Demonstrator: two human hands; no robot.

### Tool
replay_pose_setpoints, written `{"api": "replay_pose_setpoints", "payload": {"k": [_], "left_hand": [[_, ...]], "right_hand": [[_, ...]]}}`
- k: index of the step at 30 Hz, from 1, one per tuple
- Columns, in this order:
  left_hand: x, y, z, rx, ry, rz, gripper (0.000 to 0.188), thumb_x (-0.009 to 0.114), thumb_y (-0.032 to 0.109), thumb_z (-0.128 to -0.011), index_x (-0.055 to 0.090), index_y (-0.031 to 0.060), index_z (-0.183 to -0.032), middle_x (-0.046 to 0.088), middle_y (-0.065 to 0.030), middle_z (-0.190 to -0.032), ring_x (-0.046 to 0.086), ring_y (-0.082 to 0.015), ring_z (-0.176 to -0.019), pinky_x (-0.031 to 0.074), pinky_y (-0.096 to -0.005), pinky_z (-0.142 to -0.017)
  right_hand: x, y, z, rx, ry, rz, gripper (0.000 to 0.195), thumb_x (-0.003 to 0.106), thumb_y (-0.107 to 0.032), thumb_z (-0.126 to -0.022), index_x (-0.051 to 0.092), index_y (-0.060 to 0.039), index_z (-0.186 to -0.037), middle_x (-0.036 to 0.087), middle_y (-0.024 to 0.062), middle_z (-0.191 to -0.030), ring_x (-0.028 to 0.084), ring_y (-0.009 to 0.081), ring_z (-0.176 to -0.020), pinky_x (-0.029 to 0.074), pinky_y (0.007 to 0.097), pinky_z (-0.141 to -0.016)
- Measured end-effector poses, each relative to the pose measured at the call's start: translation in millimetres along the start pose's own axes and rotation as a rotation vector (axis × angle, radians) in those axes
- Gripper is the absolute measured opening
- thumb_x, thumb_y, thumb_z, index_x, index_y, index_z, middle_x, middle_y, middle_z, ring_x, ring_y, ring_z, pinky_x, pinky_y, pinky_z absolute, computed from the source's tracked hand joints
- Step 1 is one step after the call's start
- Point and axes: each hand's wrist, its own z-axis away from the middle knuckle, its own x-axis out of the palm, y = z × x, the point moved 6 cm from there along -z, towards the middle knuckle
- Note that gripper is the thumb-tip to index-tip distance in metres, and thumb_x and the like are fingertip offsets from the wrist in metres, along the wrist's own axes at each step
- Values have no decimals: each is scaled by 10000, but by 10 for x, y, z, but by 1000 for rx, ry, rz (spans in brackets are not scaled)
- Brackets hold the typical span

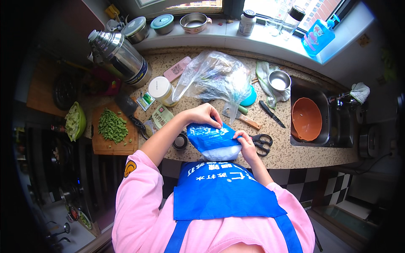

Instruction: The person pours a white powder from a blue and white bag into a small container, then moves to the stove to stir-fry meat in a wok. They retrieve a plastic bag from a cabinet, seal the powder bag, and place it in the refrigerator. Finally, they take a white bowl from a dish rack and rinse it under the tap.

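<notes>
Both my hands grip a blue and clear plastic packet (210, 139) with white contents, near the counter's front edge. My left hand (205, 116) pinches its upper edge, and my right hand (245, 142) holds its right side. Black-handled scissors (262, 145) lie just right of my right hand. Beyond the packet, a tool with a wooden handle (250, 122) and a metal blade lies under the tip of a large clear plastic bag (218, 76). A dark round-topped container (180, 141) stands left of the packet, close to my left forearm.
Chopped green beans (113, 126) and a cleaver (126, 106) rest on a wooden cutting board (104, 148) at left. A white-lidded jar (160, 88) stands behind my left arm. To the right are a black knife (272, 114) and a sink (337, 139) holding an orange basin (306, 118).
</notes>
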Motion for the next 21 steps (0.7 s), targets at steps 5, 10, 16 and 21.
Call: {"api": "replay_pose_setpoints", "payload": {"k": [5, 10, 16, 21], "left_hand": [[-11, -61, -39, 113, 12, 10, 298, 759, 132, -730, 669, -5, -979, 675, -55, -905, 607, -94, -832, 479, -229, -779], [-34, 22, -38, 104, 15, -50, 375, 764, 127, -720, 628, 1, -1047, 658, -62, -959, 599, -111, -885, 474, -248, -814], [-59, 167, -10, 162, 45, -235, 360, 759, 129, -711, 656, 18, -1038, 672, -85, -974, 620, -145, -893, 484, -276, -831], [-68, 306, 55, 173, 65, -298, 422, 755, 143, -709, 640, 48, -1104, 678, -95, -984, 634, -159, -887, 494, -287, -831]], "right_hand": [[-24, 7, -16, -15, 12, 50, 100, 450, -89, -857, 537, -52, -891, 519, 26, -939, 461, 115, -936, 330, 234, -882], [-31, -20, -18, -75, 34, 77, 99, 569, -159, -874, 553, -70, -916, 542, 1, -931, 486, 82, -912, 367, 218, -840], [30, -79, -13, -74, 162, 185, 208, 696, -145, -826, 606, -54, -991, 614, 2, -943, 552, 71, -863, 434, 217, -788], [138, -155, -13, -5, 114, -33, 258, 679, -131, -841, 592, -23, -1060, 630, 26, -966, 576, 77, -857, 453, 208, -780]]}}
